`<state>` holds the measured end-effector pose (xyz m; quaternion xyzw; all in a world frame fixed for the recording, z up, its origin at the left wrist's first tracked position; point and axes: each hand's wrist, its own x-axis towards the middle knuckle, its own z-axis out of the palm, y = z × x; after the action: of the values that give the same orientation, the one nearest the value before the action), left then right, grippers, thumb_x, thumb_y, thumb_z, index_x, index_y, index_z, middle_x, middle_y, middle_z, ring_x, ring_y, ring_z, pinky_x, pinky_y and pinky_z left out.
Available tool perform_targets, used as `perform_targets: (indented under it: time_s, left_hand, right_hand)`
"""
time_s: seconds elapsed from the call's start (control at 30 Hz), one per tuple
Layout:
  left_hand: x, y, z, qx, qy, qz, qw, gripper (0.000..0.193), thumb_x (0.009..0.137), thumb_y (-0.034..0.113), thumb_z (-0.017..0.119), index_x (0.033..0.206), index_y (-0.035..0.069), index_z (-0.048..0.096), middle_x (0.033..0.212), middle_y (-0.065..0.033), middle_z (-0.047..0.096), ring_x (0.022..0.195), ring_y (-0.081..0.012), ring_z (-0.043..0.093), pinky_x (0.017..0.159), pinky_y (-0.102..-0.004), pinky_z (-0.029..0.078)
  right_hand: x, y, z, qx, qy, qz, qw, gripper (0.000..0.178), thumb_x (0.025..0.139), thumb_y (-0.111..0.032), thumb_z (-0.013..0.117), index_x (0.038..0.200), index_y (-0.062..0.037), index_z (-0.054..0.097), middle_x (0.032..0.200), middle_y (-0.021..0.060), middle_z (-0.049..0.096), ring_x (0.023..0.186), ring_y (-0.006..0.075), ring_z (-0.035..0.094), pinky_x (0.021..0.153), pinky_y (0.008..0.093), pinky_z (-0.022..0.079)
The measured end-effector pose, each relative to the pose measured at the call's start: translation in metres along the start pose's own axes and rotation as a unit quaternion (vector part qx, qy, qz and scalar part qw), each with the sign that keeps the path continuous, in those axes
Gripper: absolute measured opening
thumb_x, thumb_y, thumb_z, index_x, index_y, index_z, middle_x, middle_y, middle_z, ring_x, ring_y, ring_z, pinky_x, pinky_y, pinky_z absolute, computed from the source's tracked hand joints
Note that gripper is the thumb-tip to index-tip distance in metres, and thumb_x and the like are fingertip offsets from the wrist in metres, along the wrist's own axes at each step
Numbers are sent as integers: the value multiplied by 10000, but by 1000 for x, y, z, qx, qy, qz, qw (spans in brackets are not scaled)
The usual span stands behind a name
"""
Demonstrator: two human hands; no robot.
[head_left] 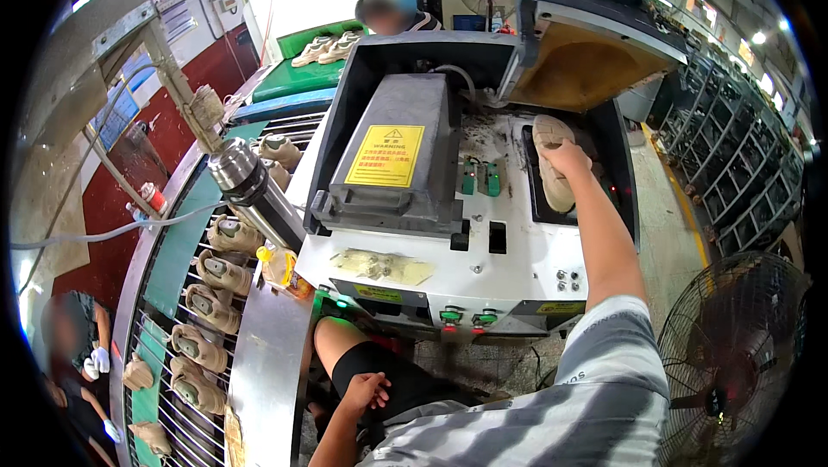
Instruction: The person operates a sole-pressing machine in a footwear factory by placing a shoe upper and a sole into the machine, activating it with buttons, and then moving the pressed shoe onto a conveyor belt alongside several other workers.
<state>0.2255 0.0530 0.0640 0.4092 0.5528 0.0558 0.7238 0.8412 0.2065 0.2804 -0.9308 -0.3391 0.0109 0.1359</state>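
Note:
My right hand (567,159) is wrapped over the middle of a beige shoe (559,194), arm stretched forward. The shoe stands on a black pad (536,200) in the right bay of a white-topped press machine, toe and heel showing on either side of my fingers. Above that bay, the hinged lid (569,62) is raised, its brown inner face visible. Over my thigh, my left hand (368,390) hangs with loosely bent fingers and nothing seen in it. A grey cover (401,105) with a yellow label is down over the left bay.
To the left runs a roller conveyor (185,294) with several beige shoes. A yellow-capped bottle (283,269) stands at the machine's left corner, near a metal cylinder (250,187). A caged fan (733,363) is at my right, metal racks (733,148) behind it. Other people are at far left and back.

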Motion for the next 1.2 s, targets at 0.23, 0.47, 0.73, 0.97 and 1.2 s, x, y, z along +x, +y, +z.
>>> perform_targets:
  time_s: [0.23,0.47,0.73,0.97,1.2]
  left_hand:
    - [13,14,12,71,0,-38,997,354,952,330,508,893,11,649,647,-83,651,457,-164,584,394,-255,405]
    - [57,23,84,351,-73,189,914,361,878,363,574,998,34,663,820,-130,692,731,-262,675,674,-357,523]
    - [122,98,217,349,-100,363,858,249,891,237,557,1021,48,656,1005,-198,662,954,-386,618,799,-450,472]
    - [88,40,105,28,-131,310,941,244,949,166,543,1041,-41,634,867,-98,676,792,-163,634,746,-309,510]
    - [-39,-67,-110,-268,216,301,889,135,900,86,565,996,21,634,885,-74,667,806,-158,636,734,-294,523]
  right_hand:
    - [-78,64,23,5,221,-217,951,594,827,-421,629,1235,3,553,1329,201,508,1212,354,496,990,418,433]
    - [-259,188,70,359,394,-110,839,151,822,-17,595,731,-15,475,693,63,456,631,211,436,608,322,387]
    - [-296,277,111,766,58,322,553,261,884,-357,559,762,-162,436,697,3,432,620,134,387,611,313,312]
    - [-359,245,192,544,-111,282,782,188,829,-221,579,718,-100,488,642,18,472,543,148,428,506,322,340]
    - [-446,7,199,171,-298,-421,839,255,780,-170,663,1003,-50,639,782,113,621,723,284,615,667,378,496]
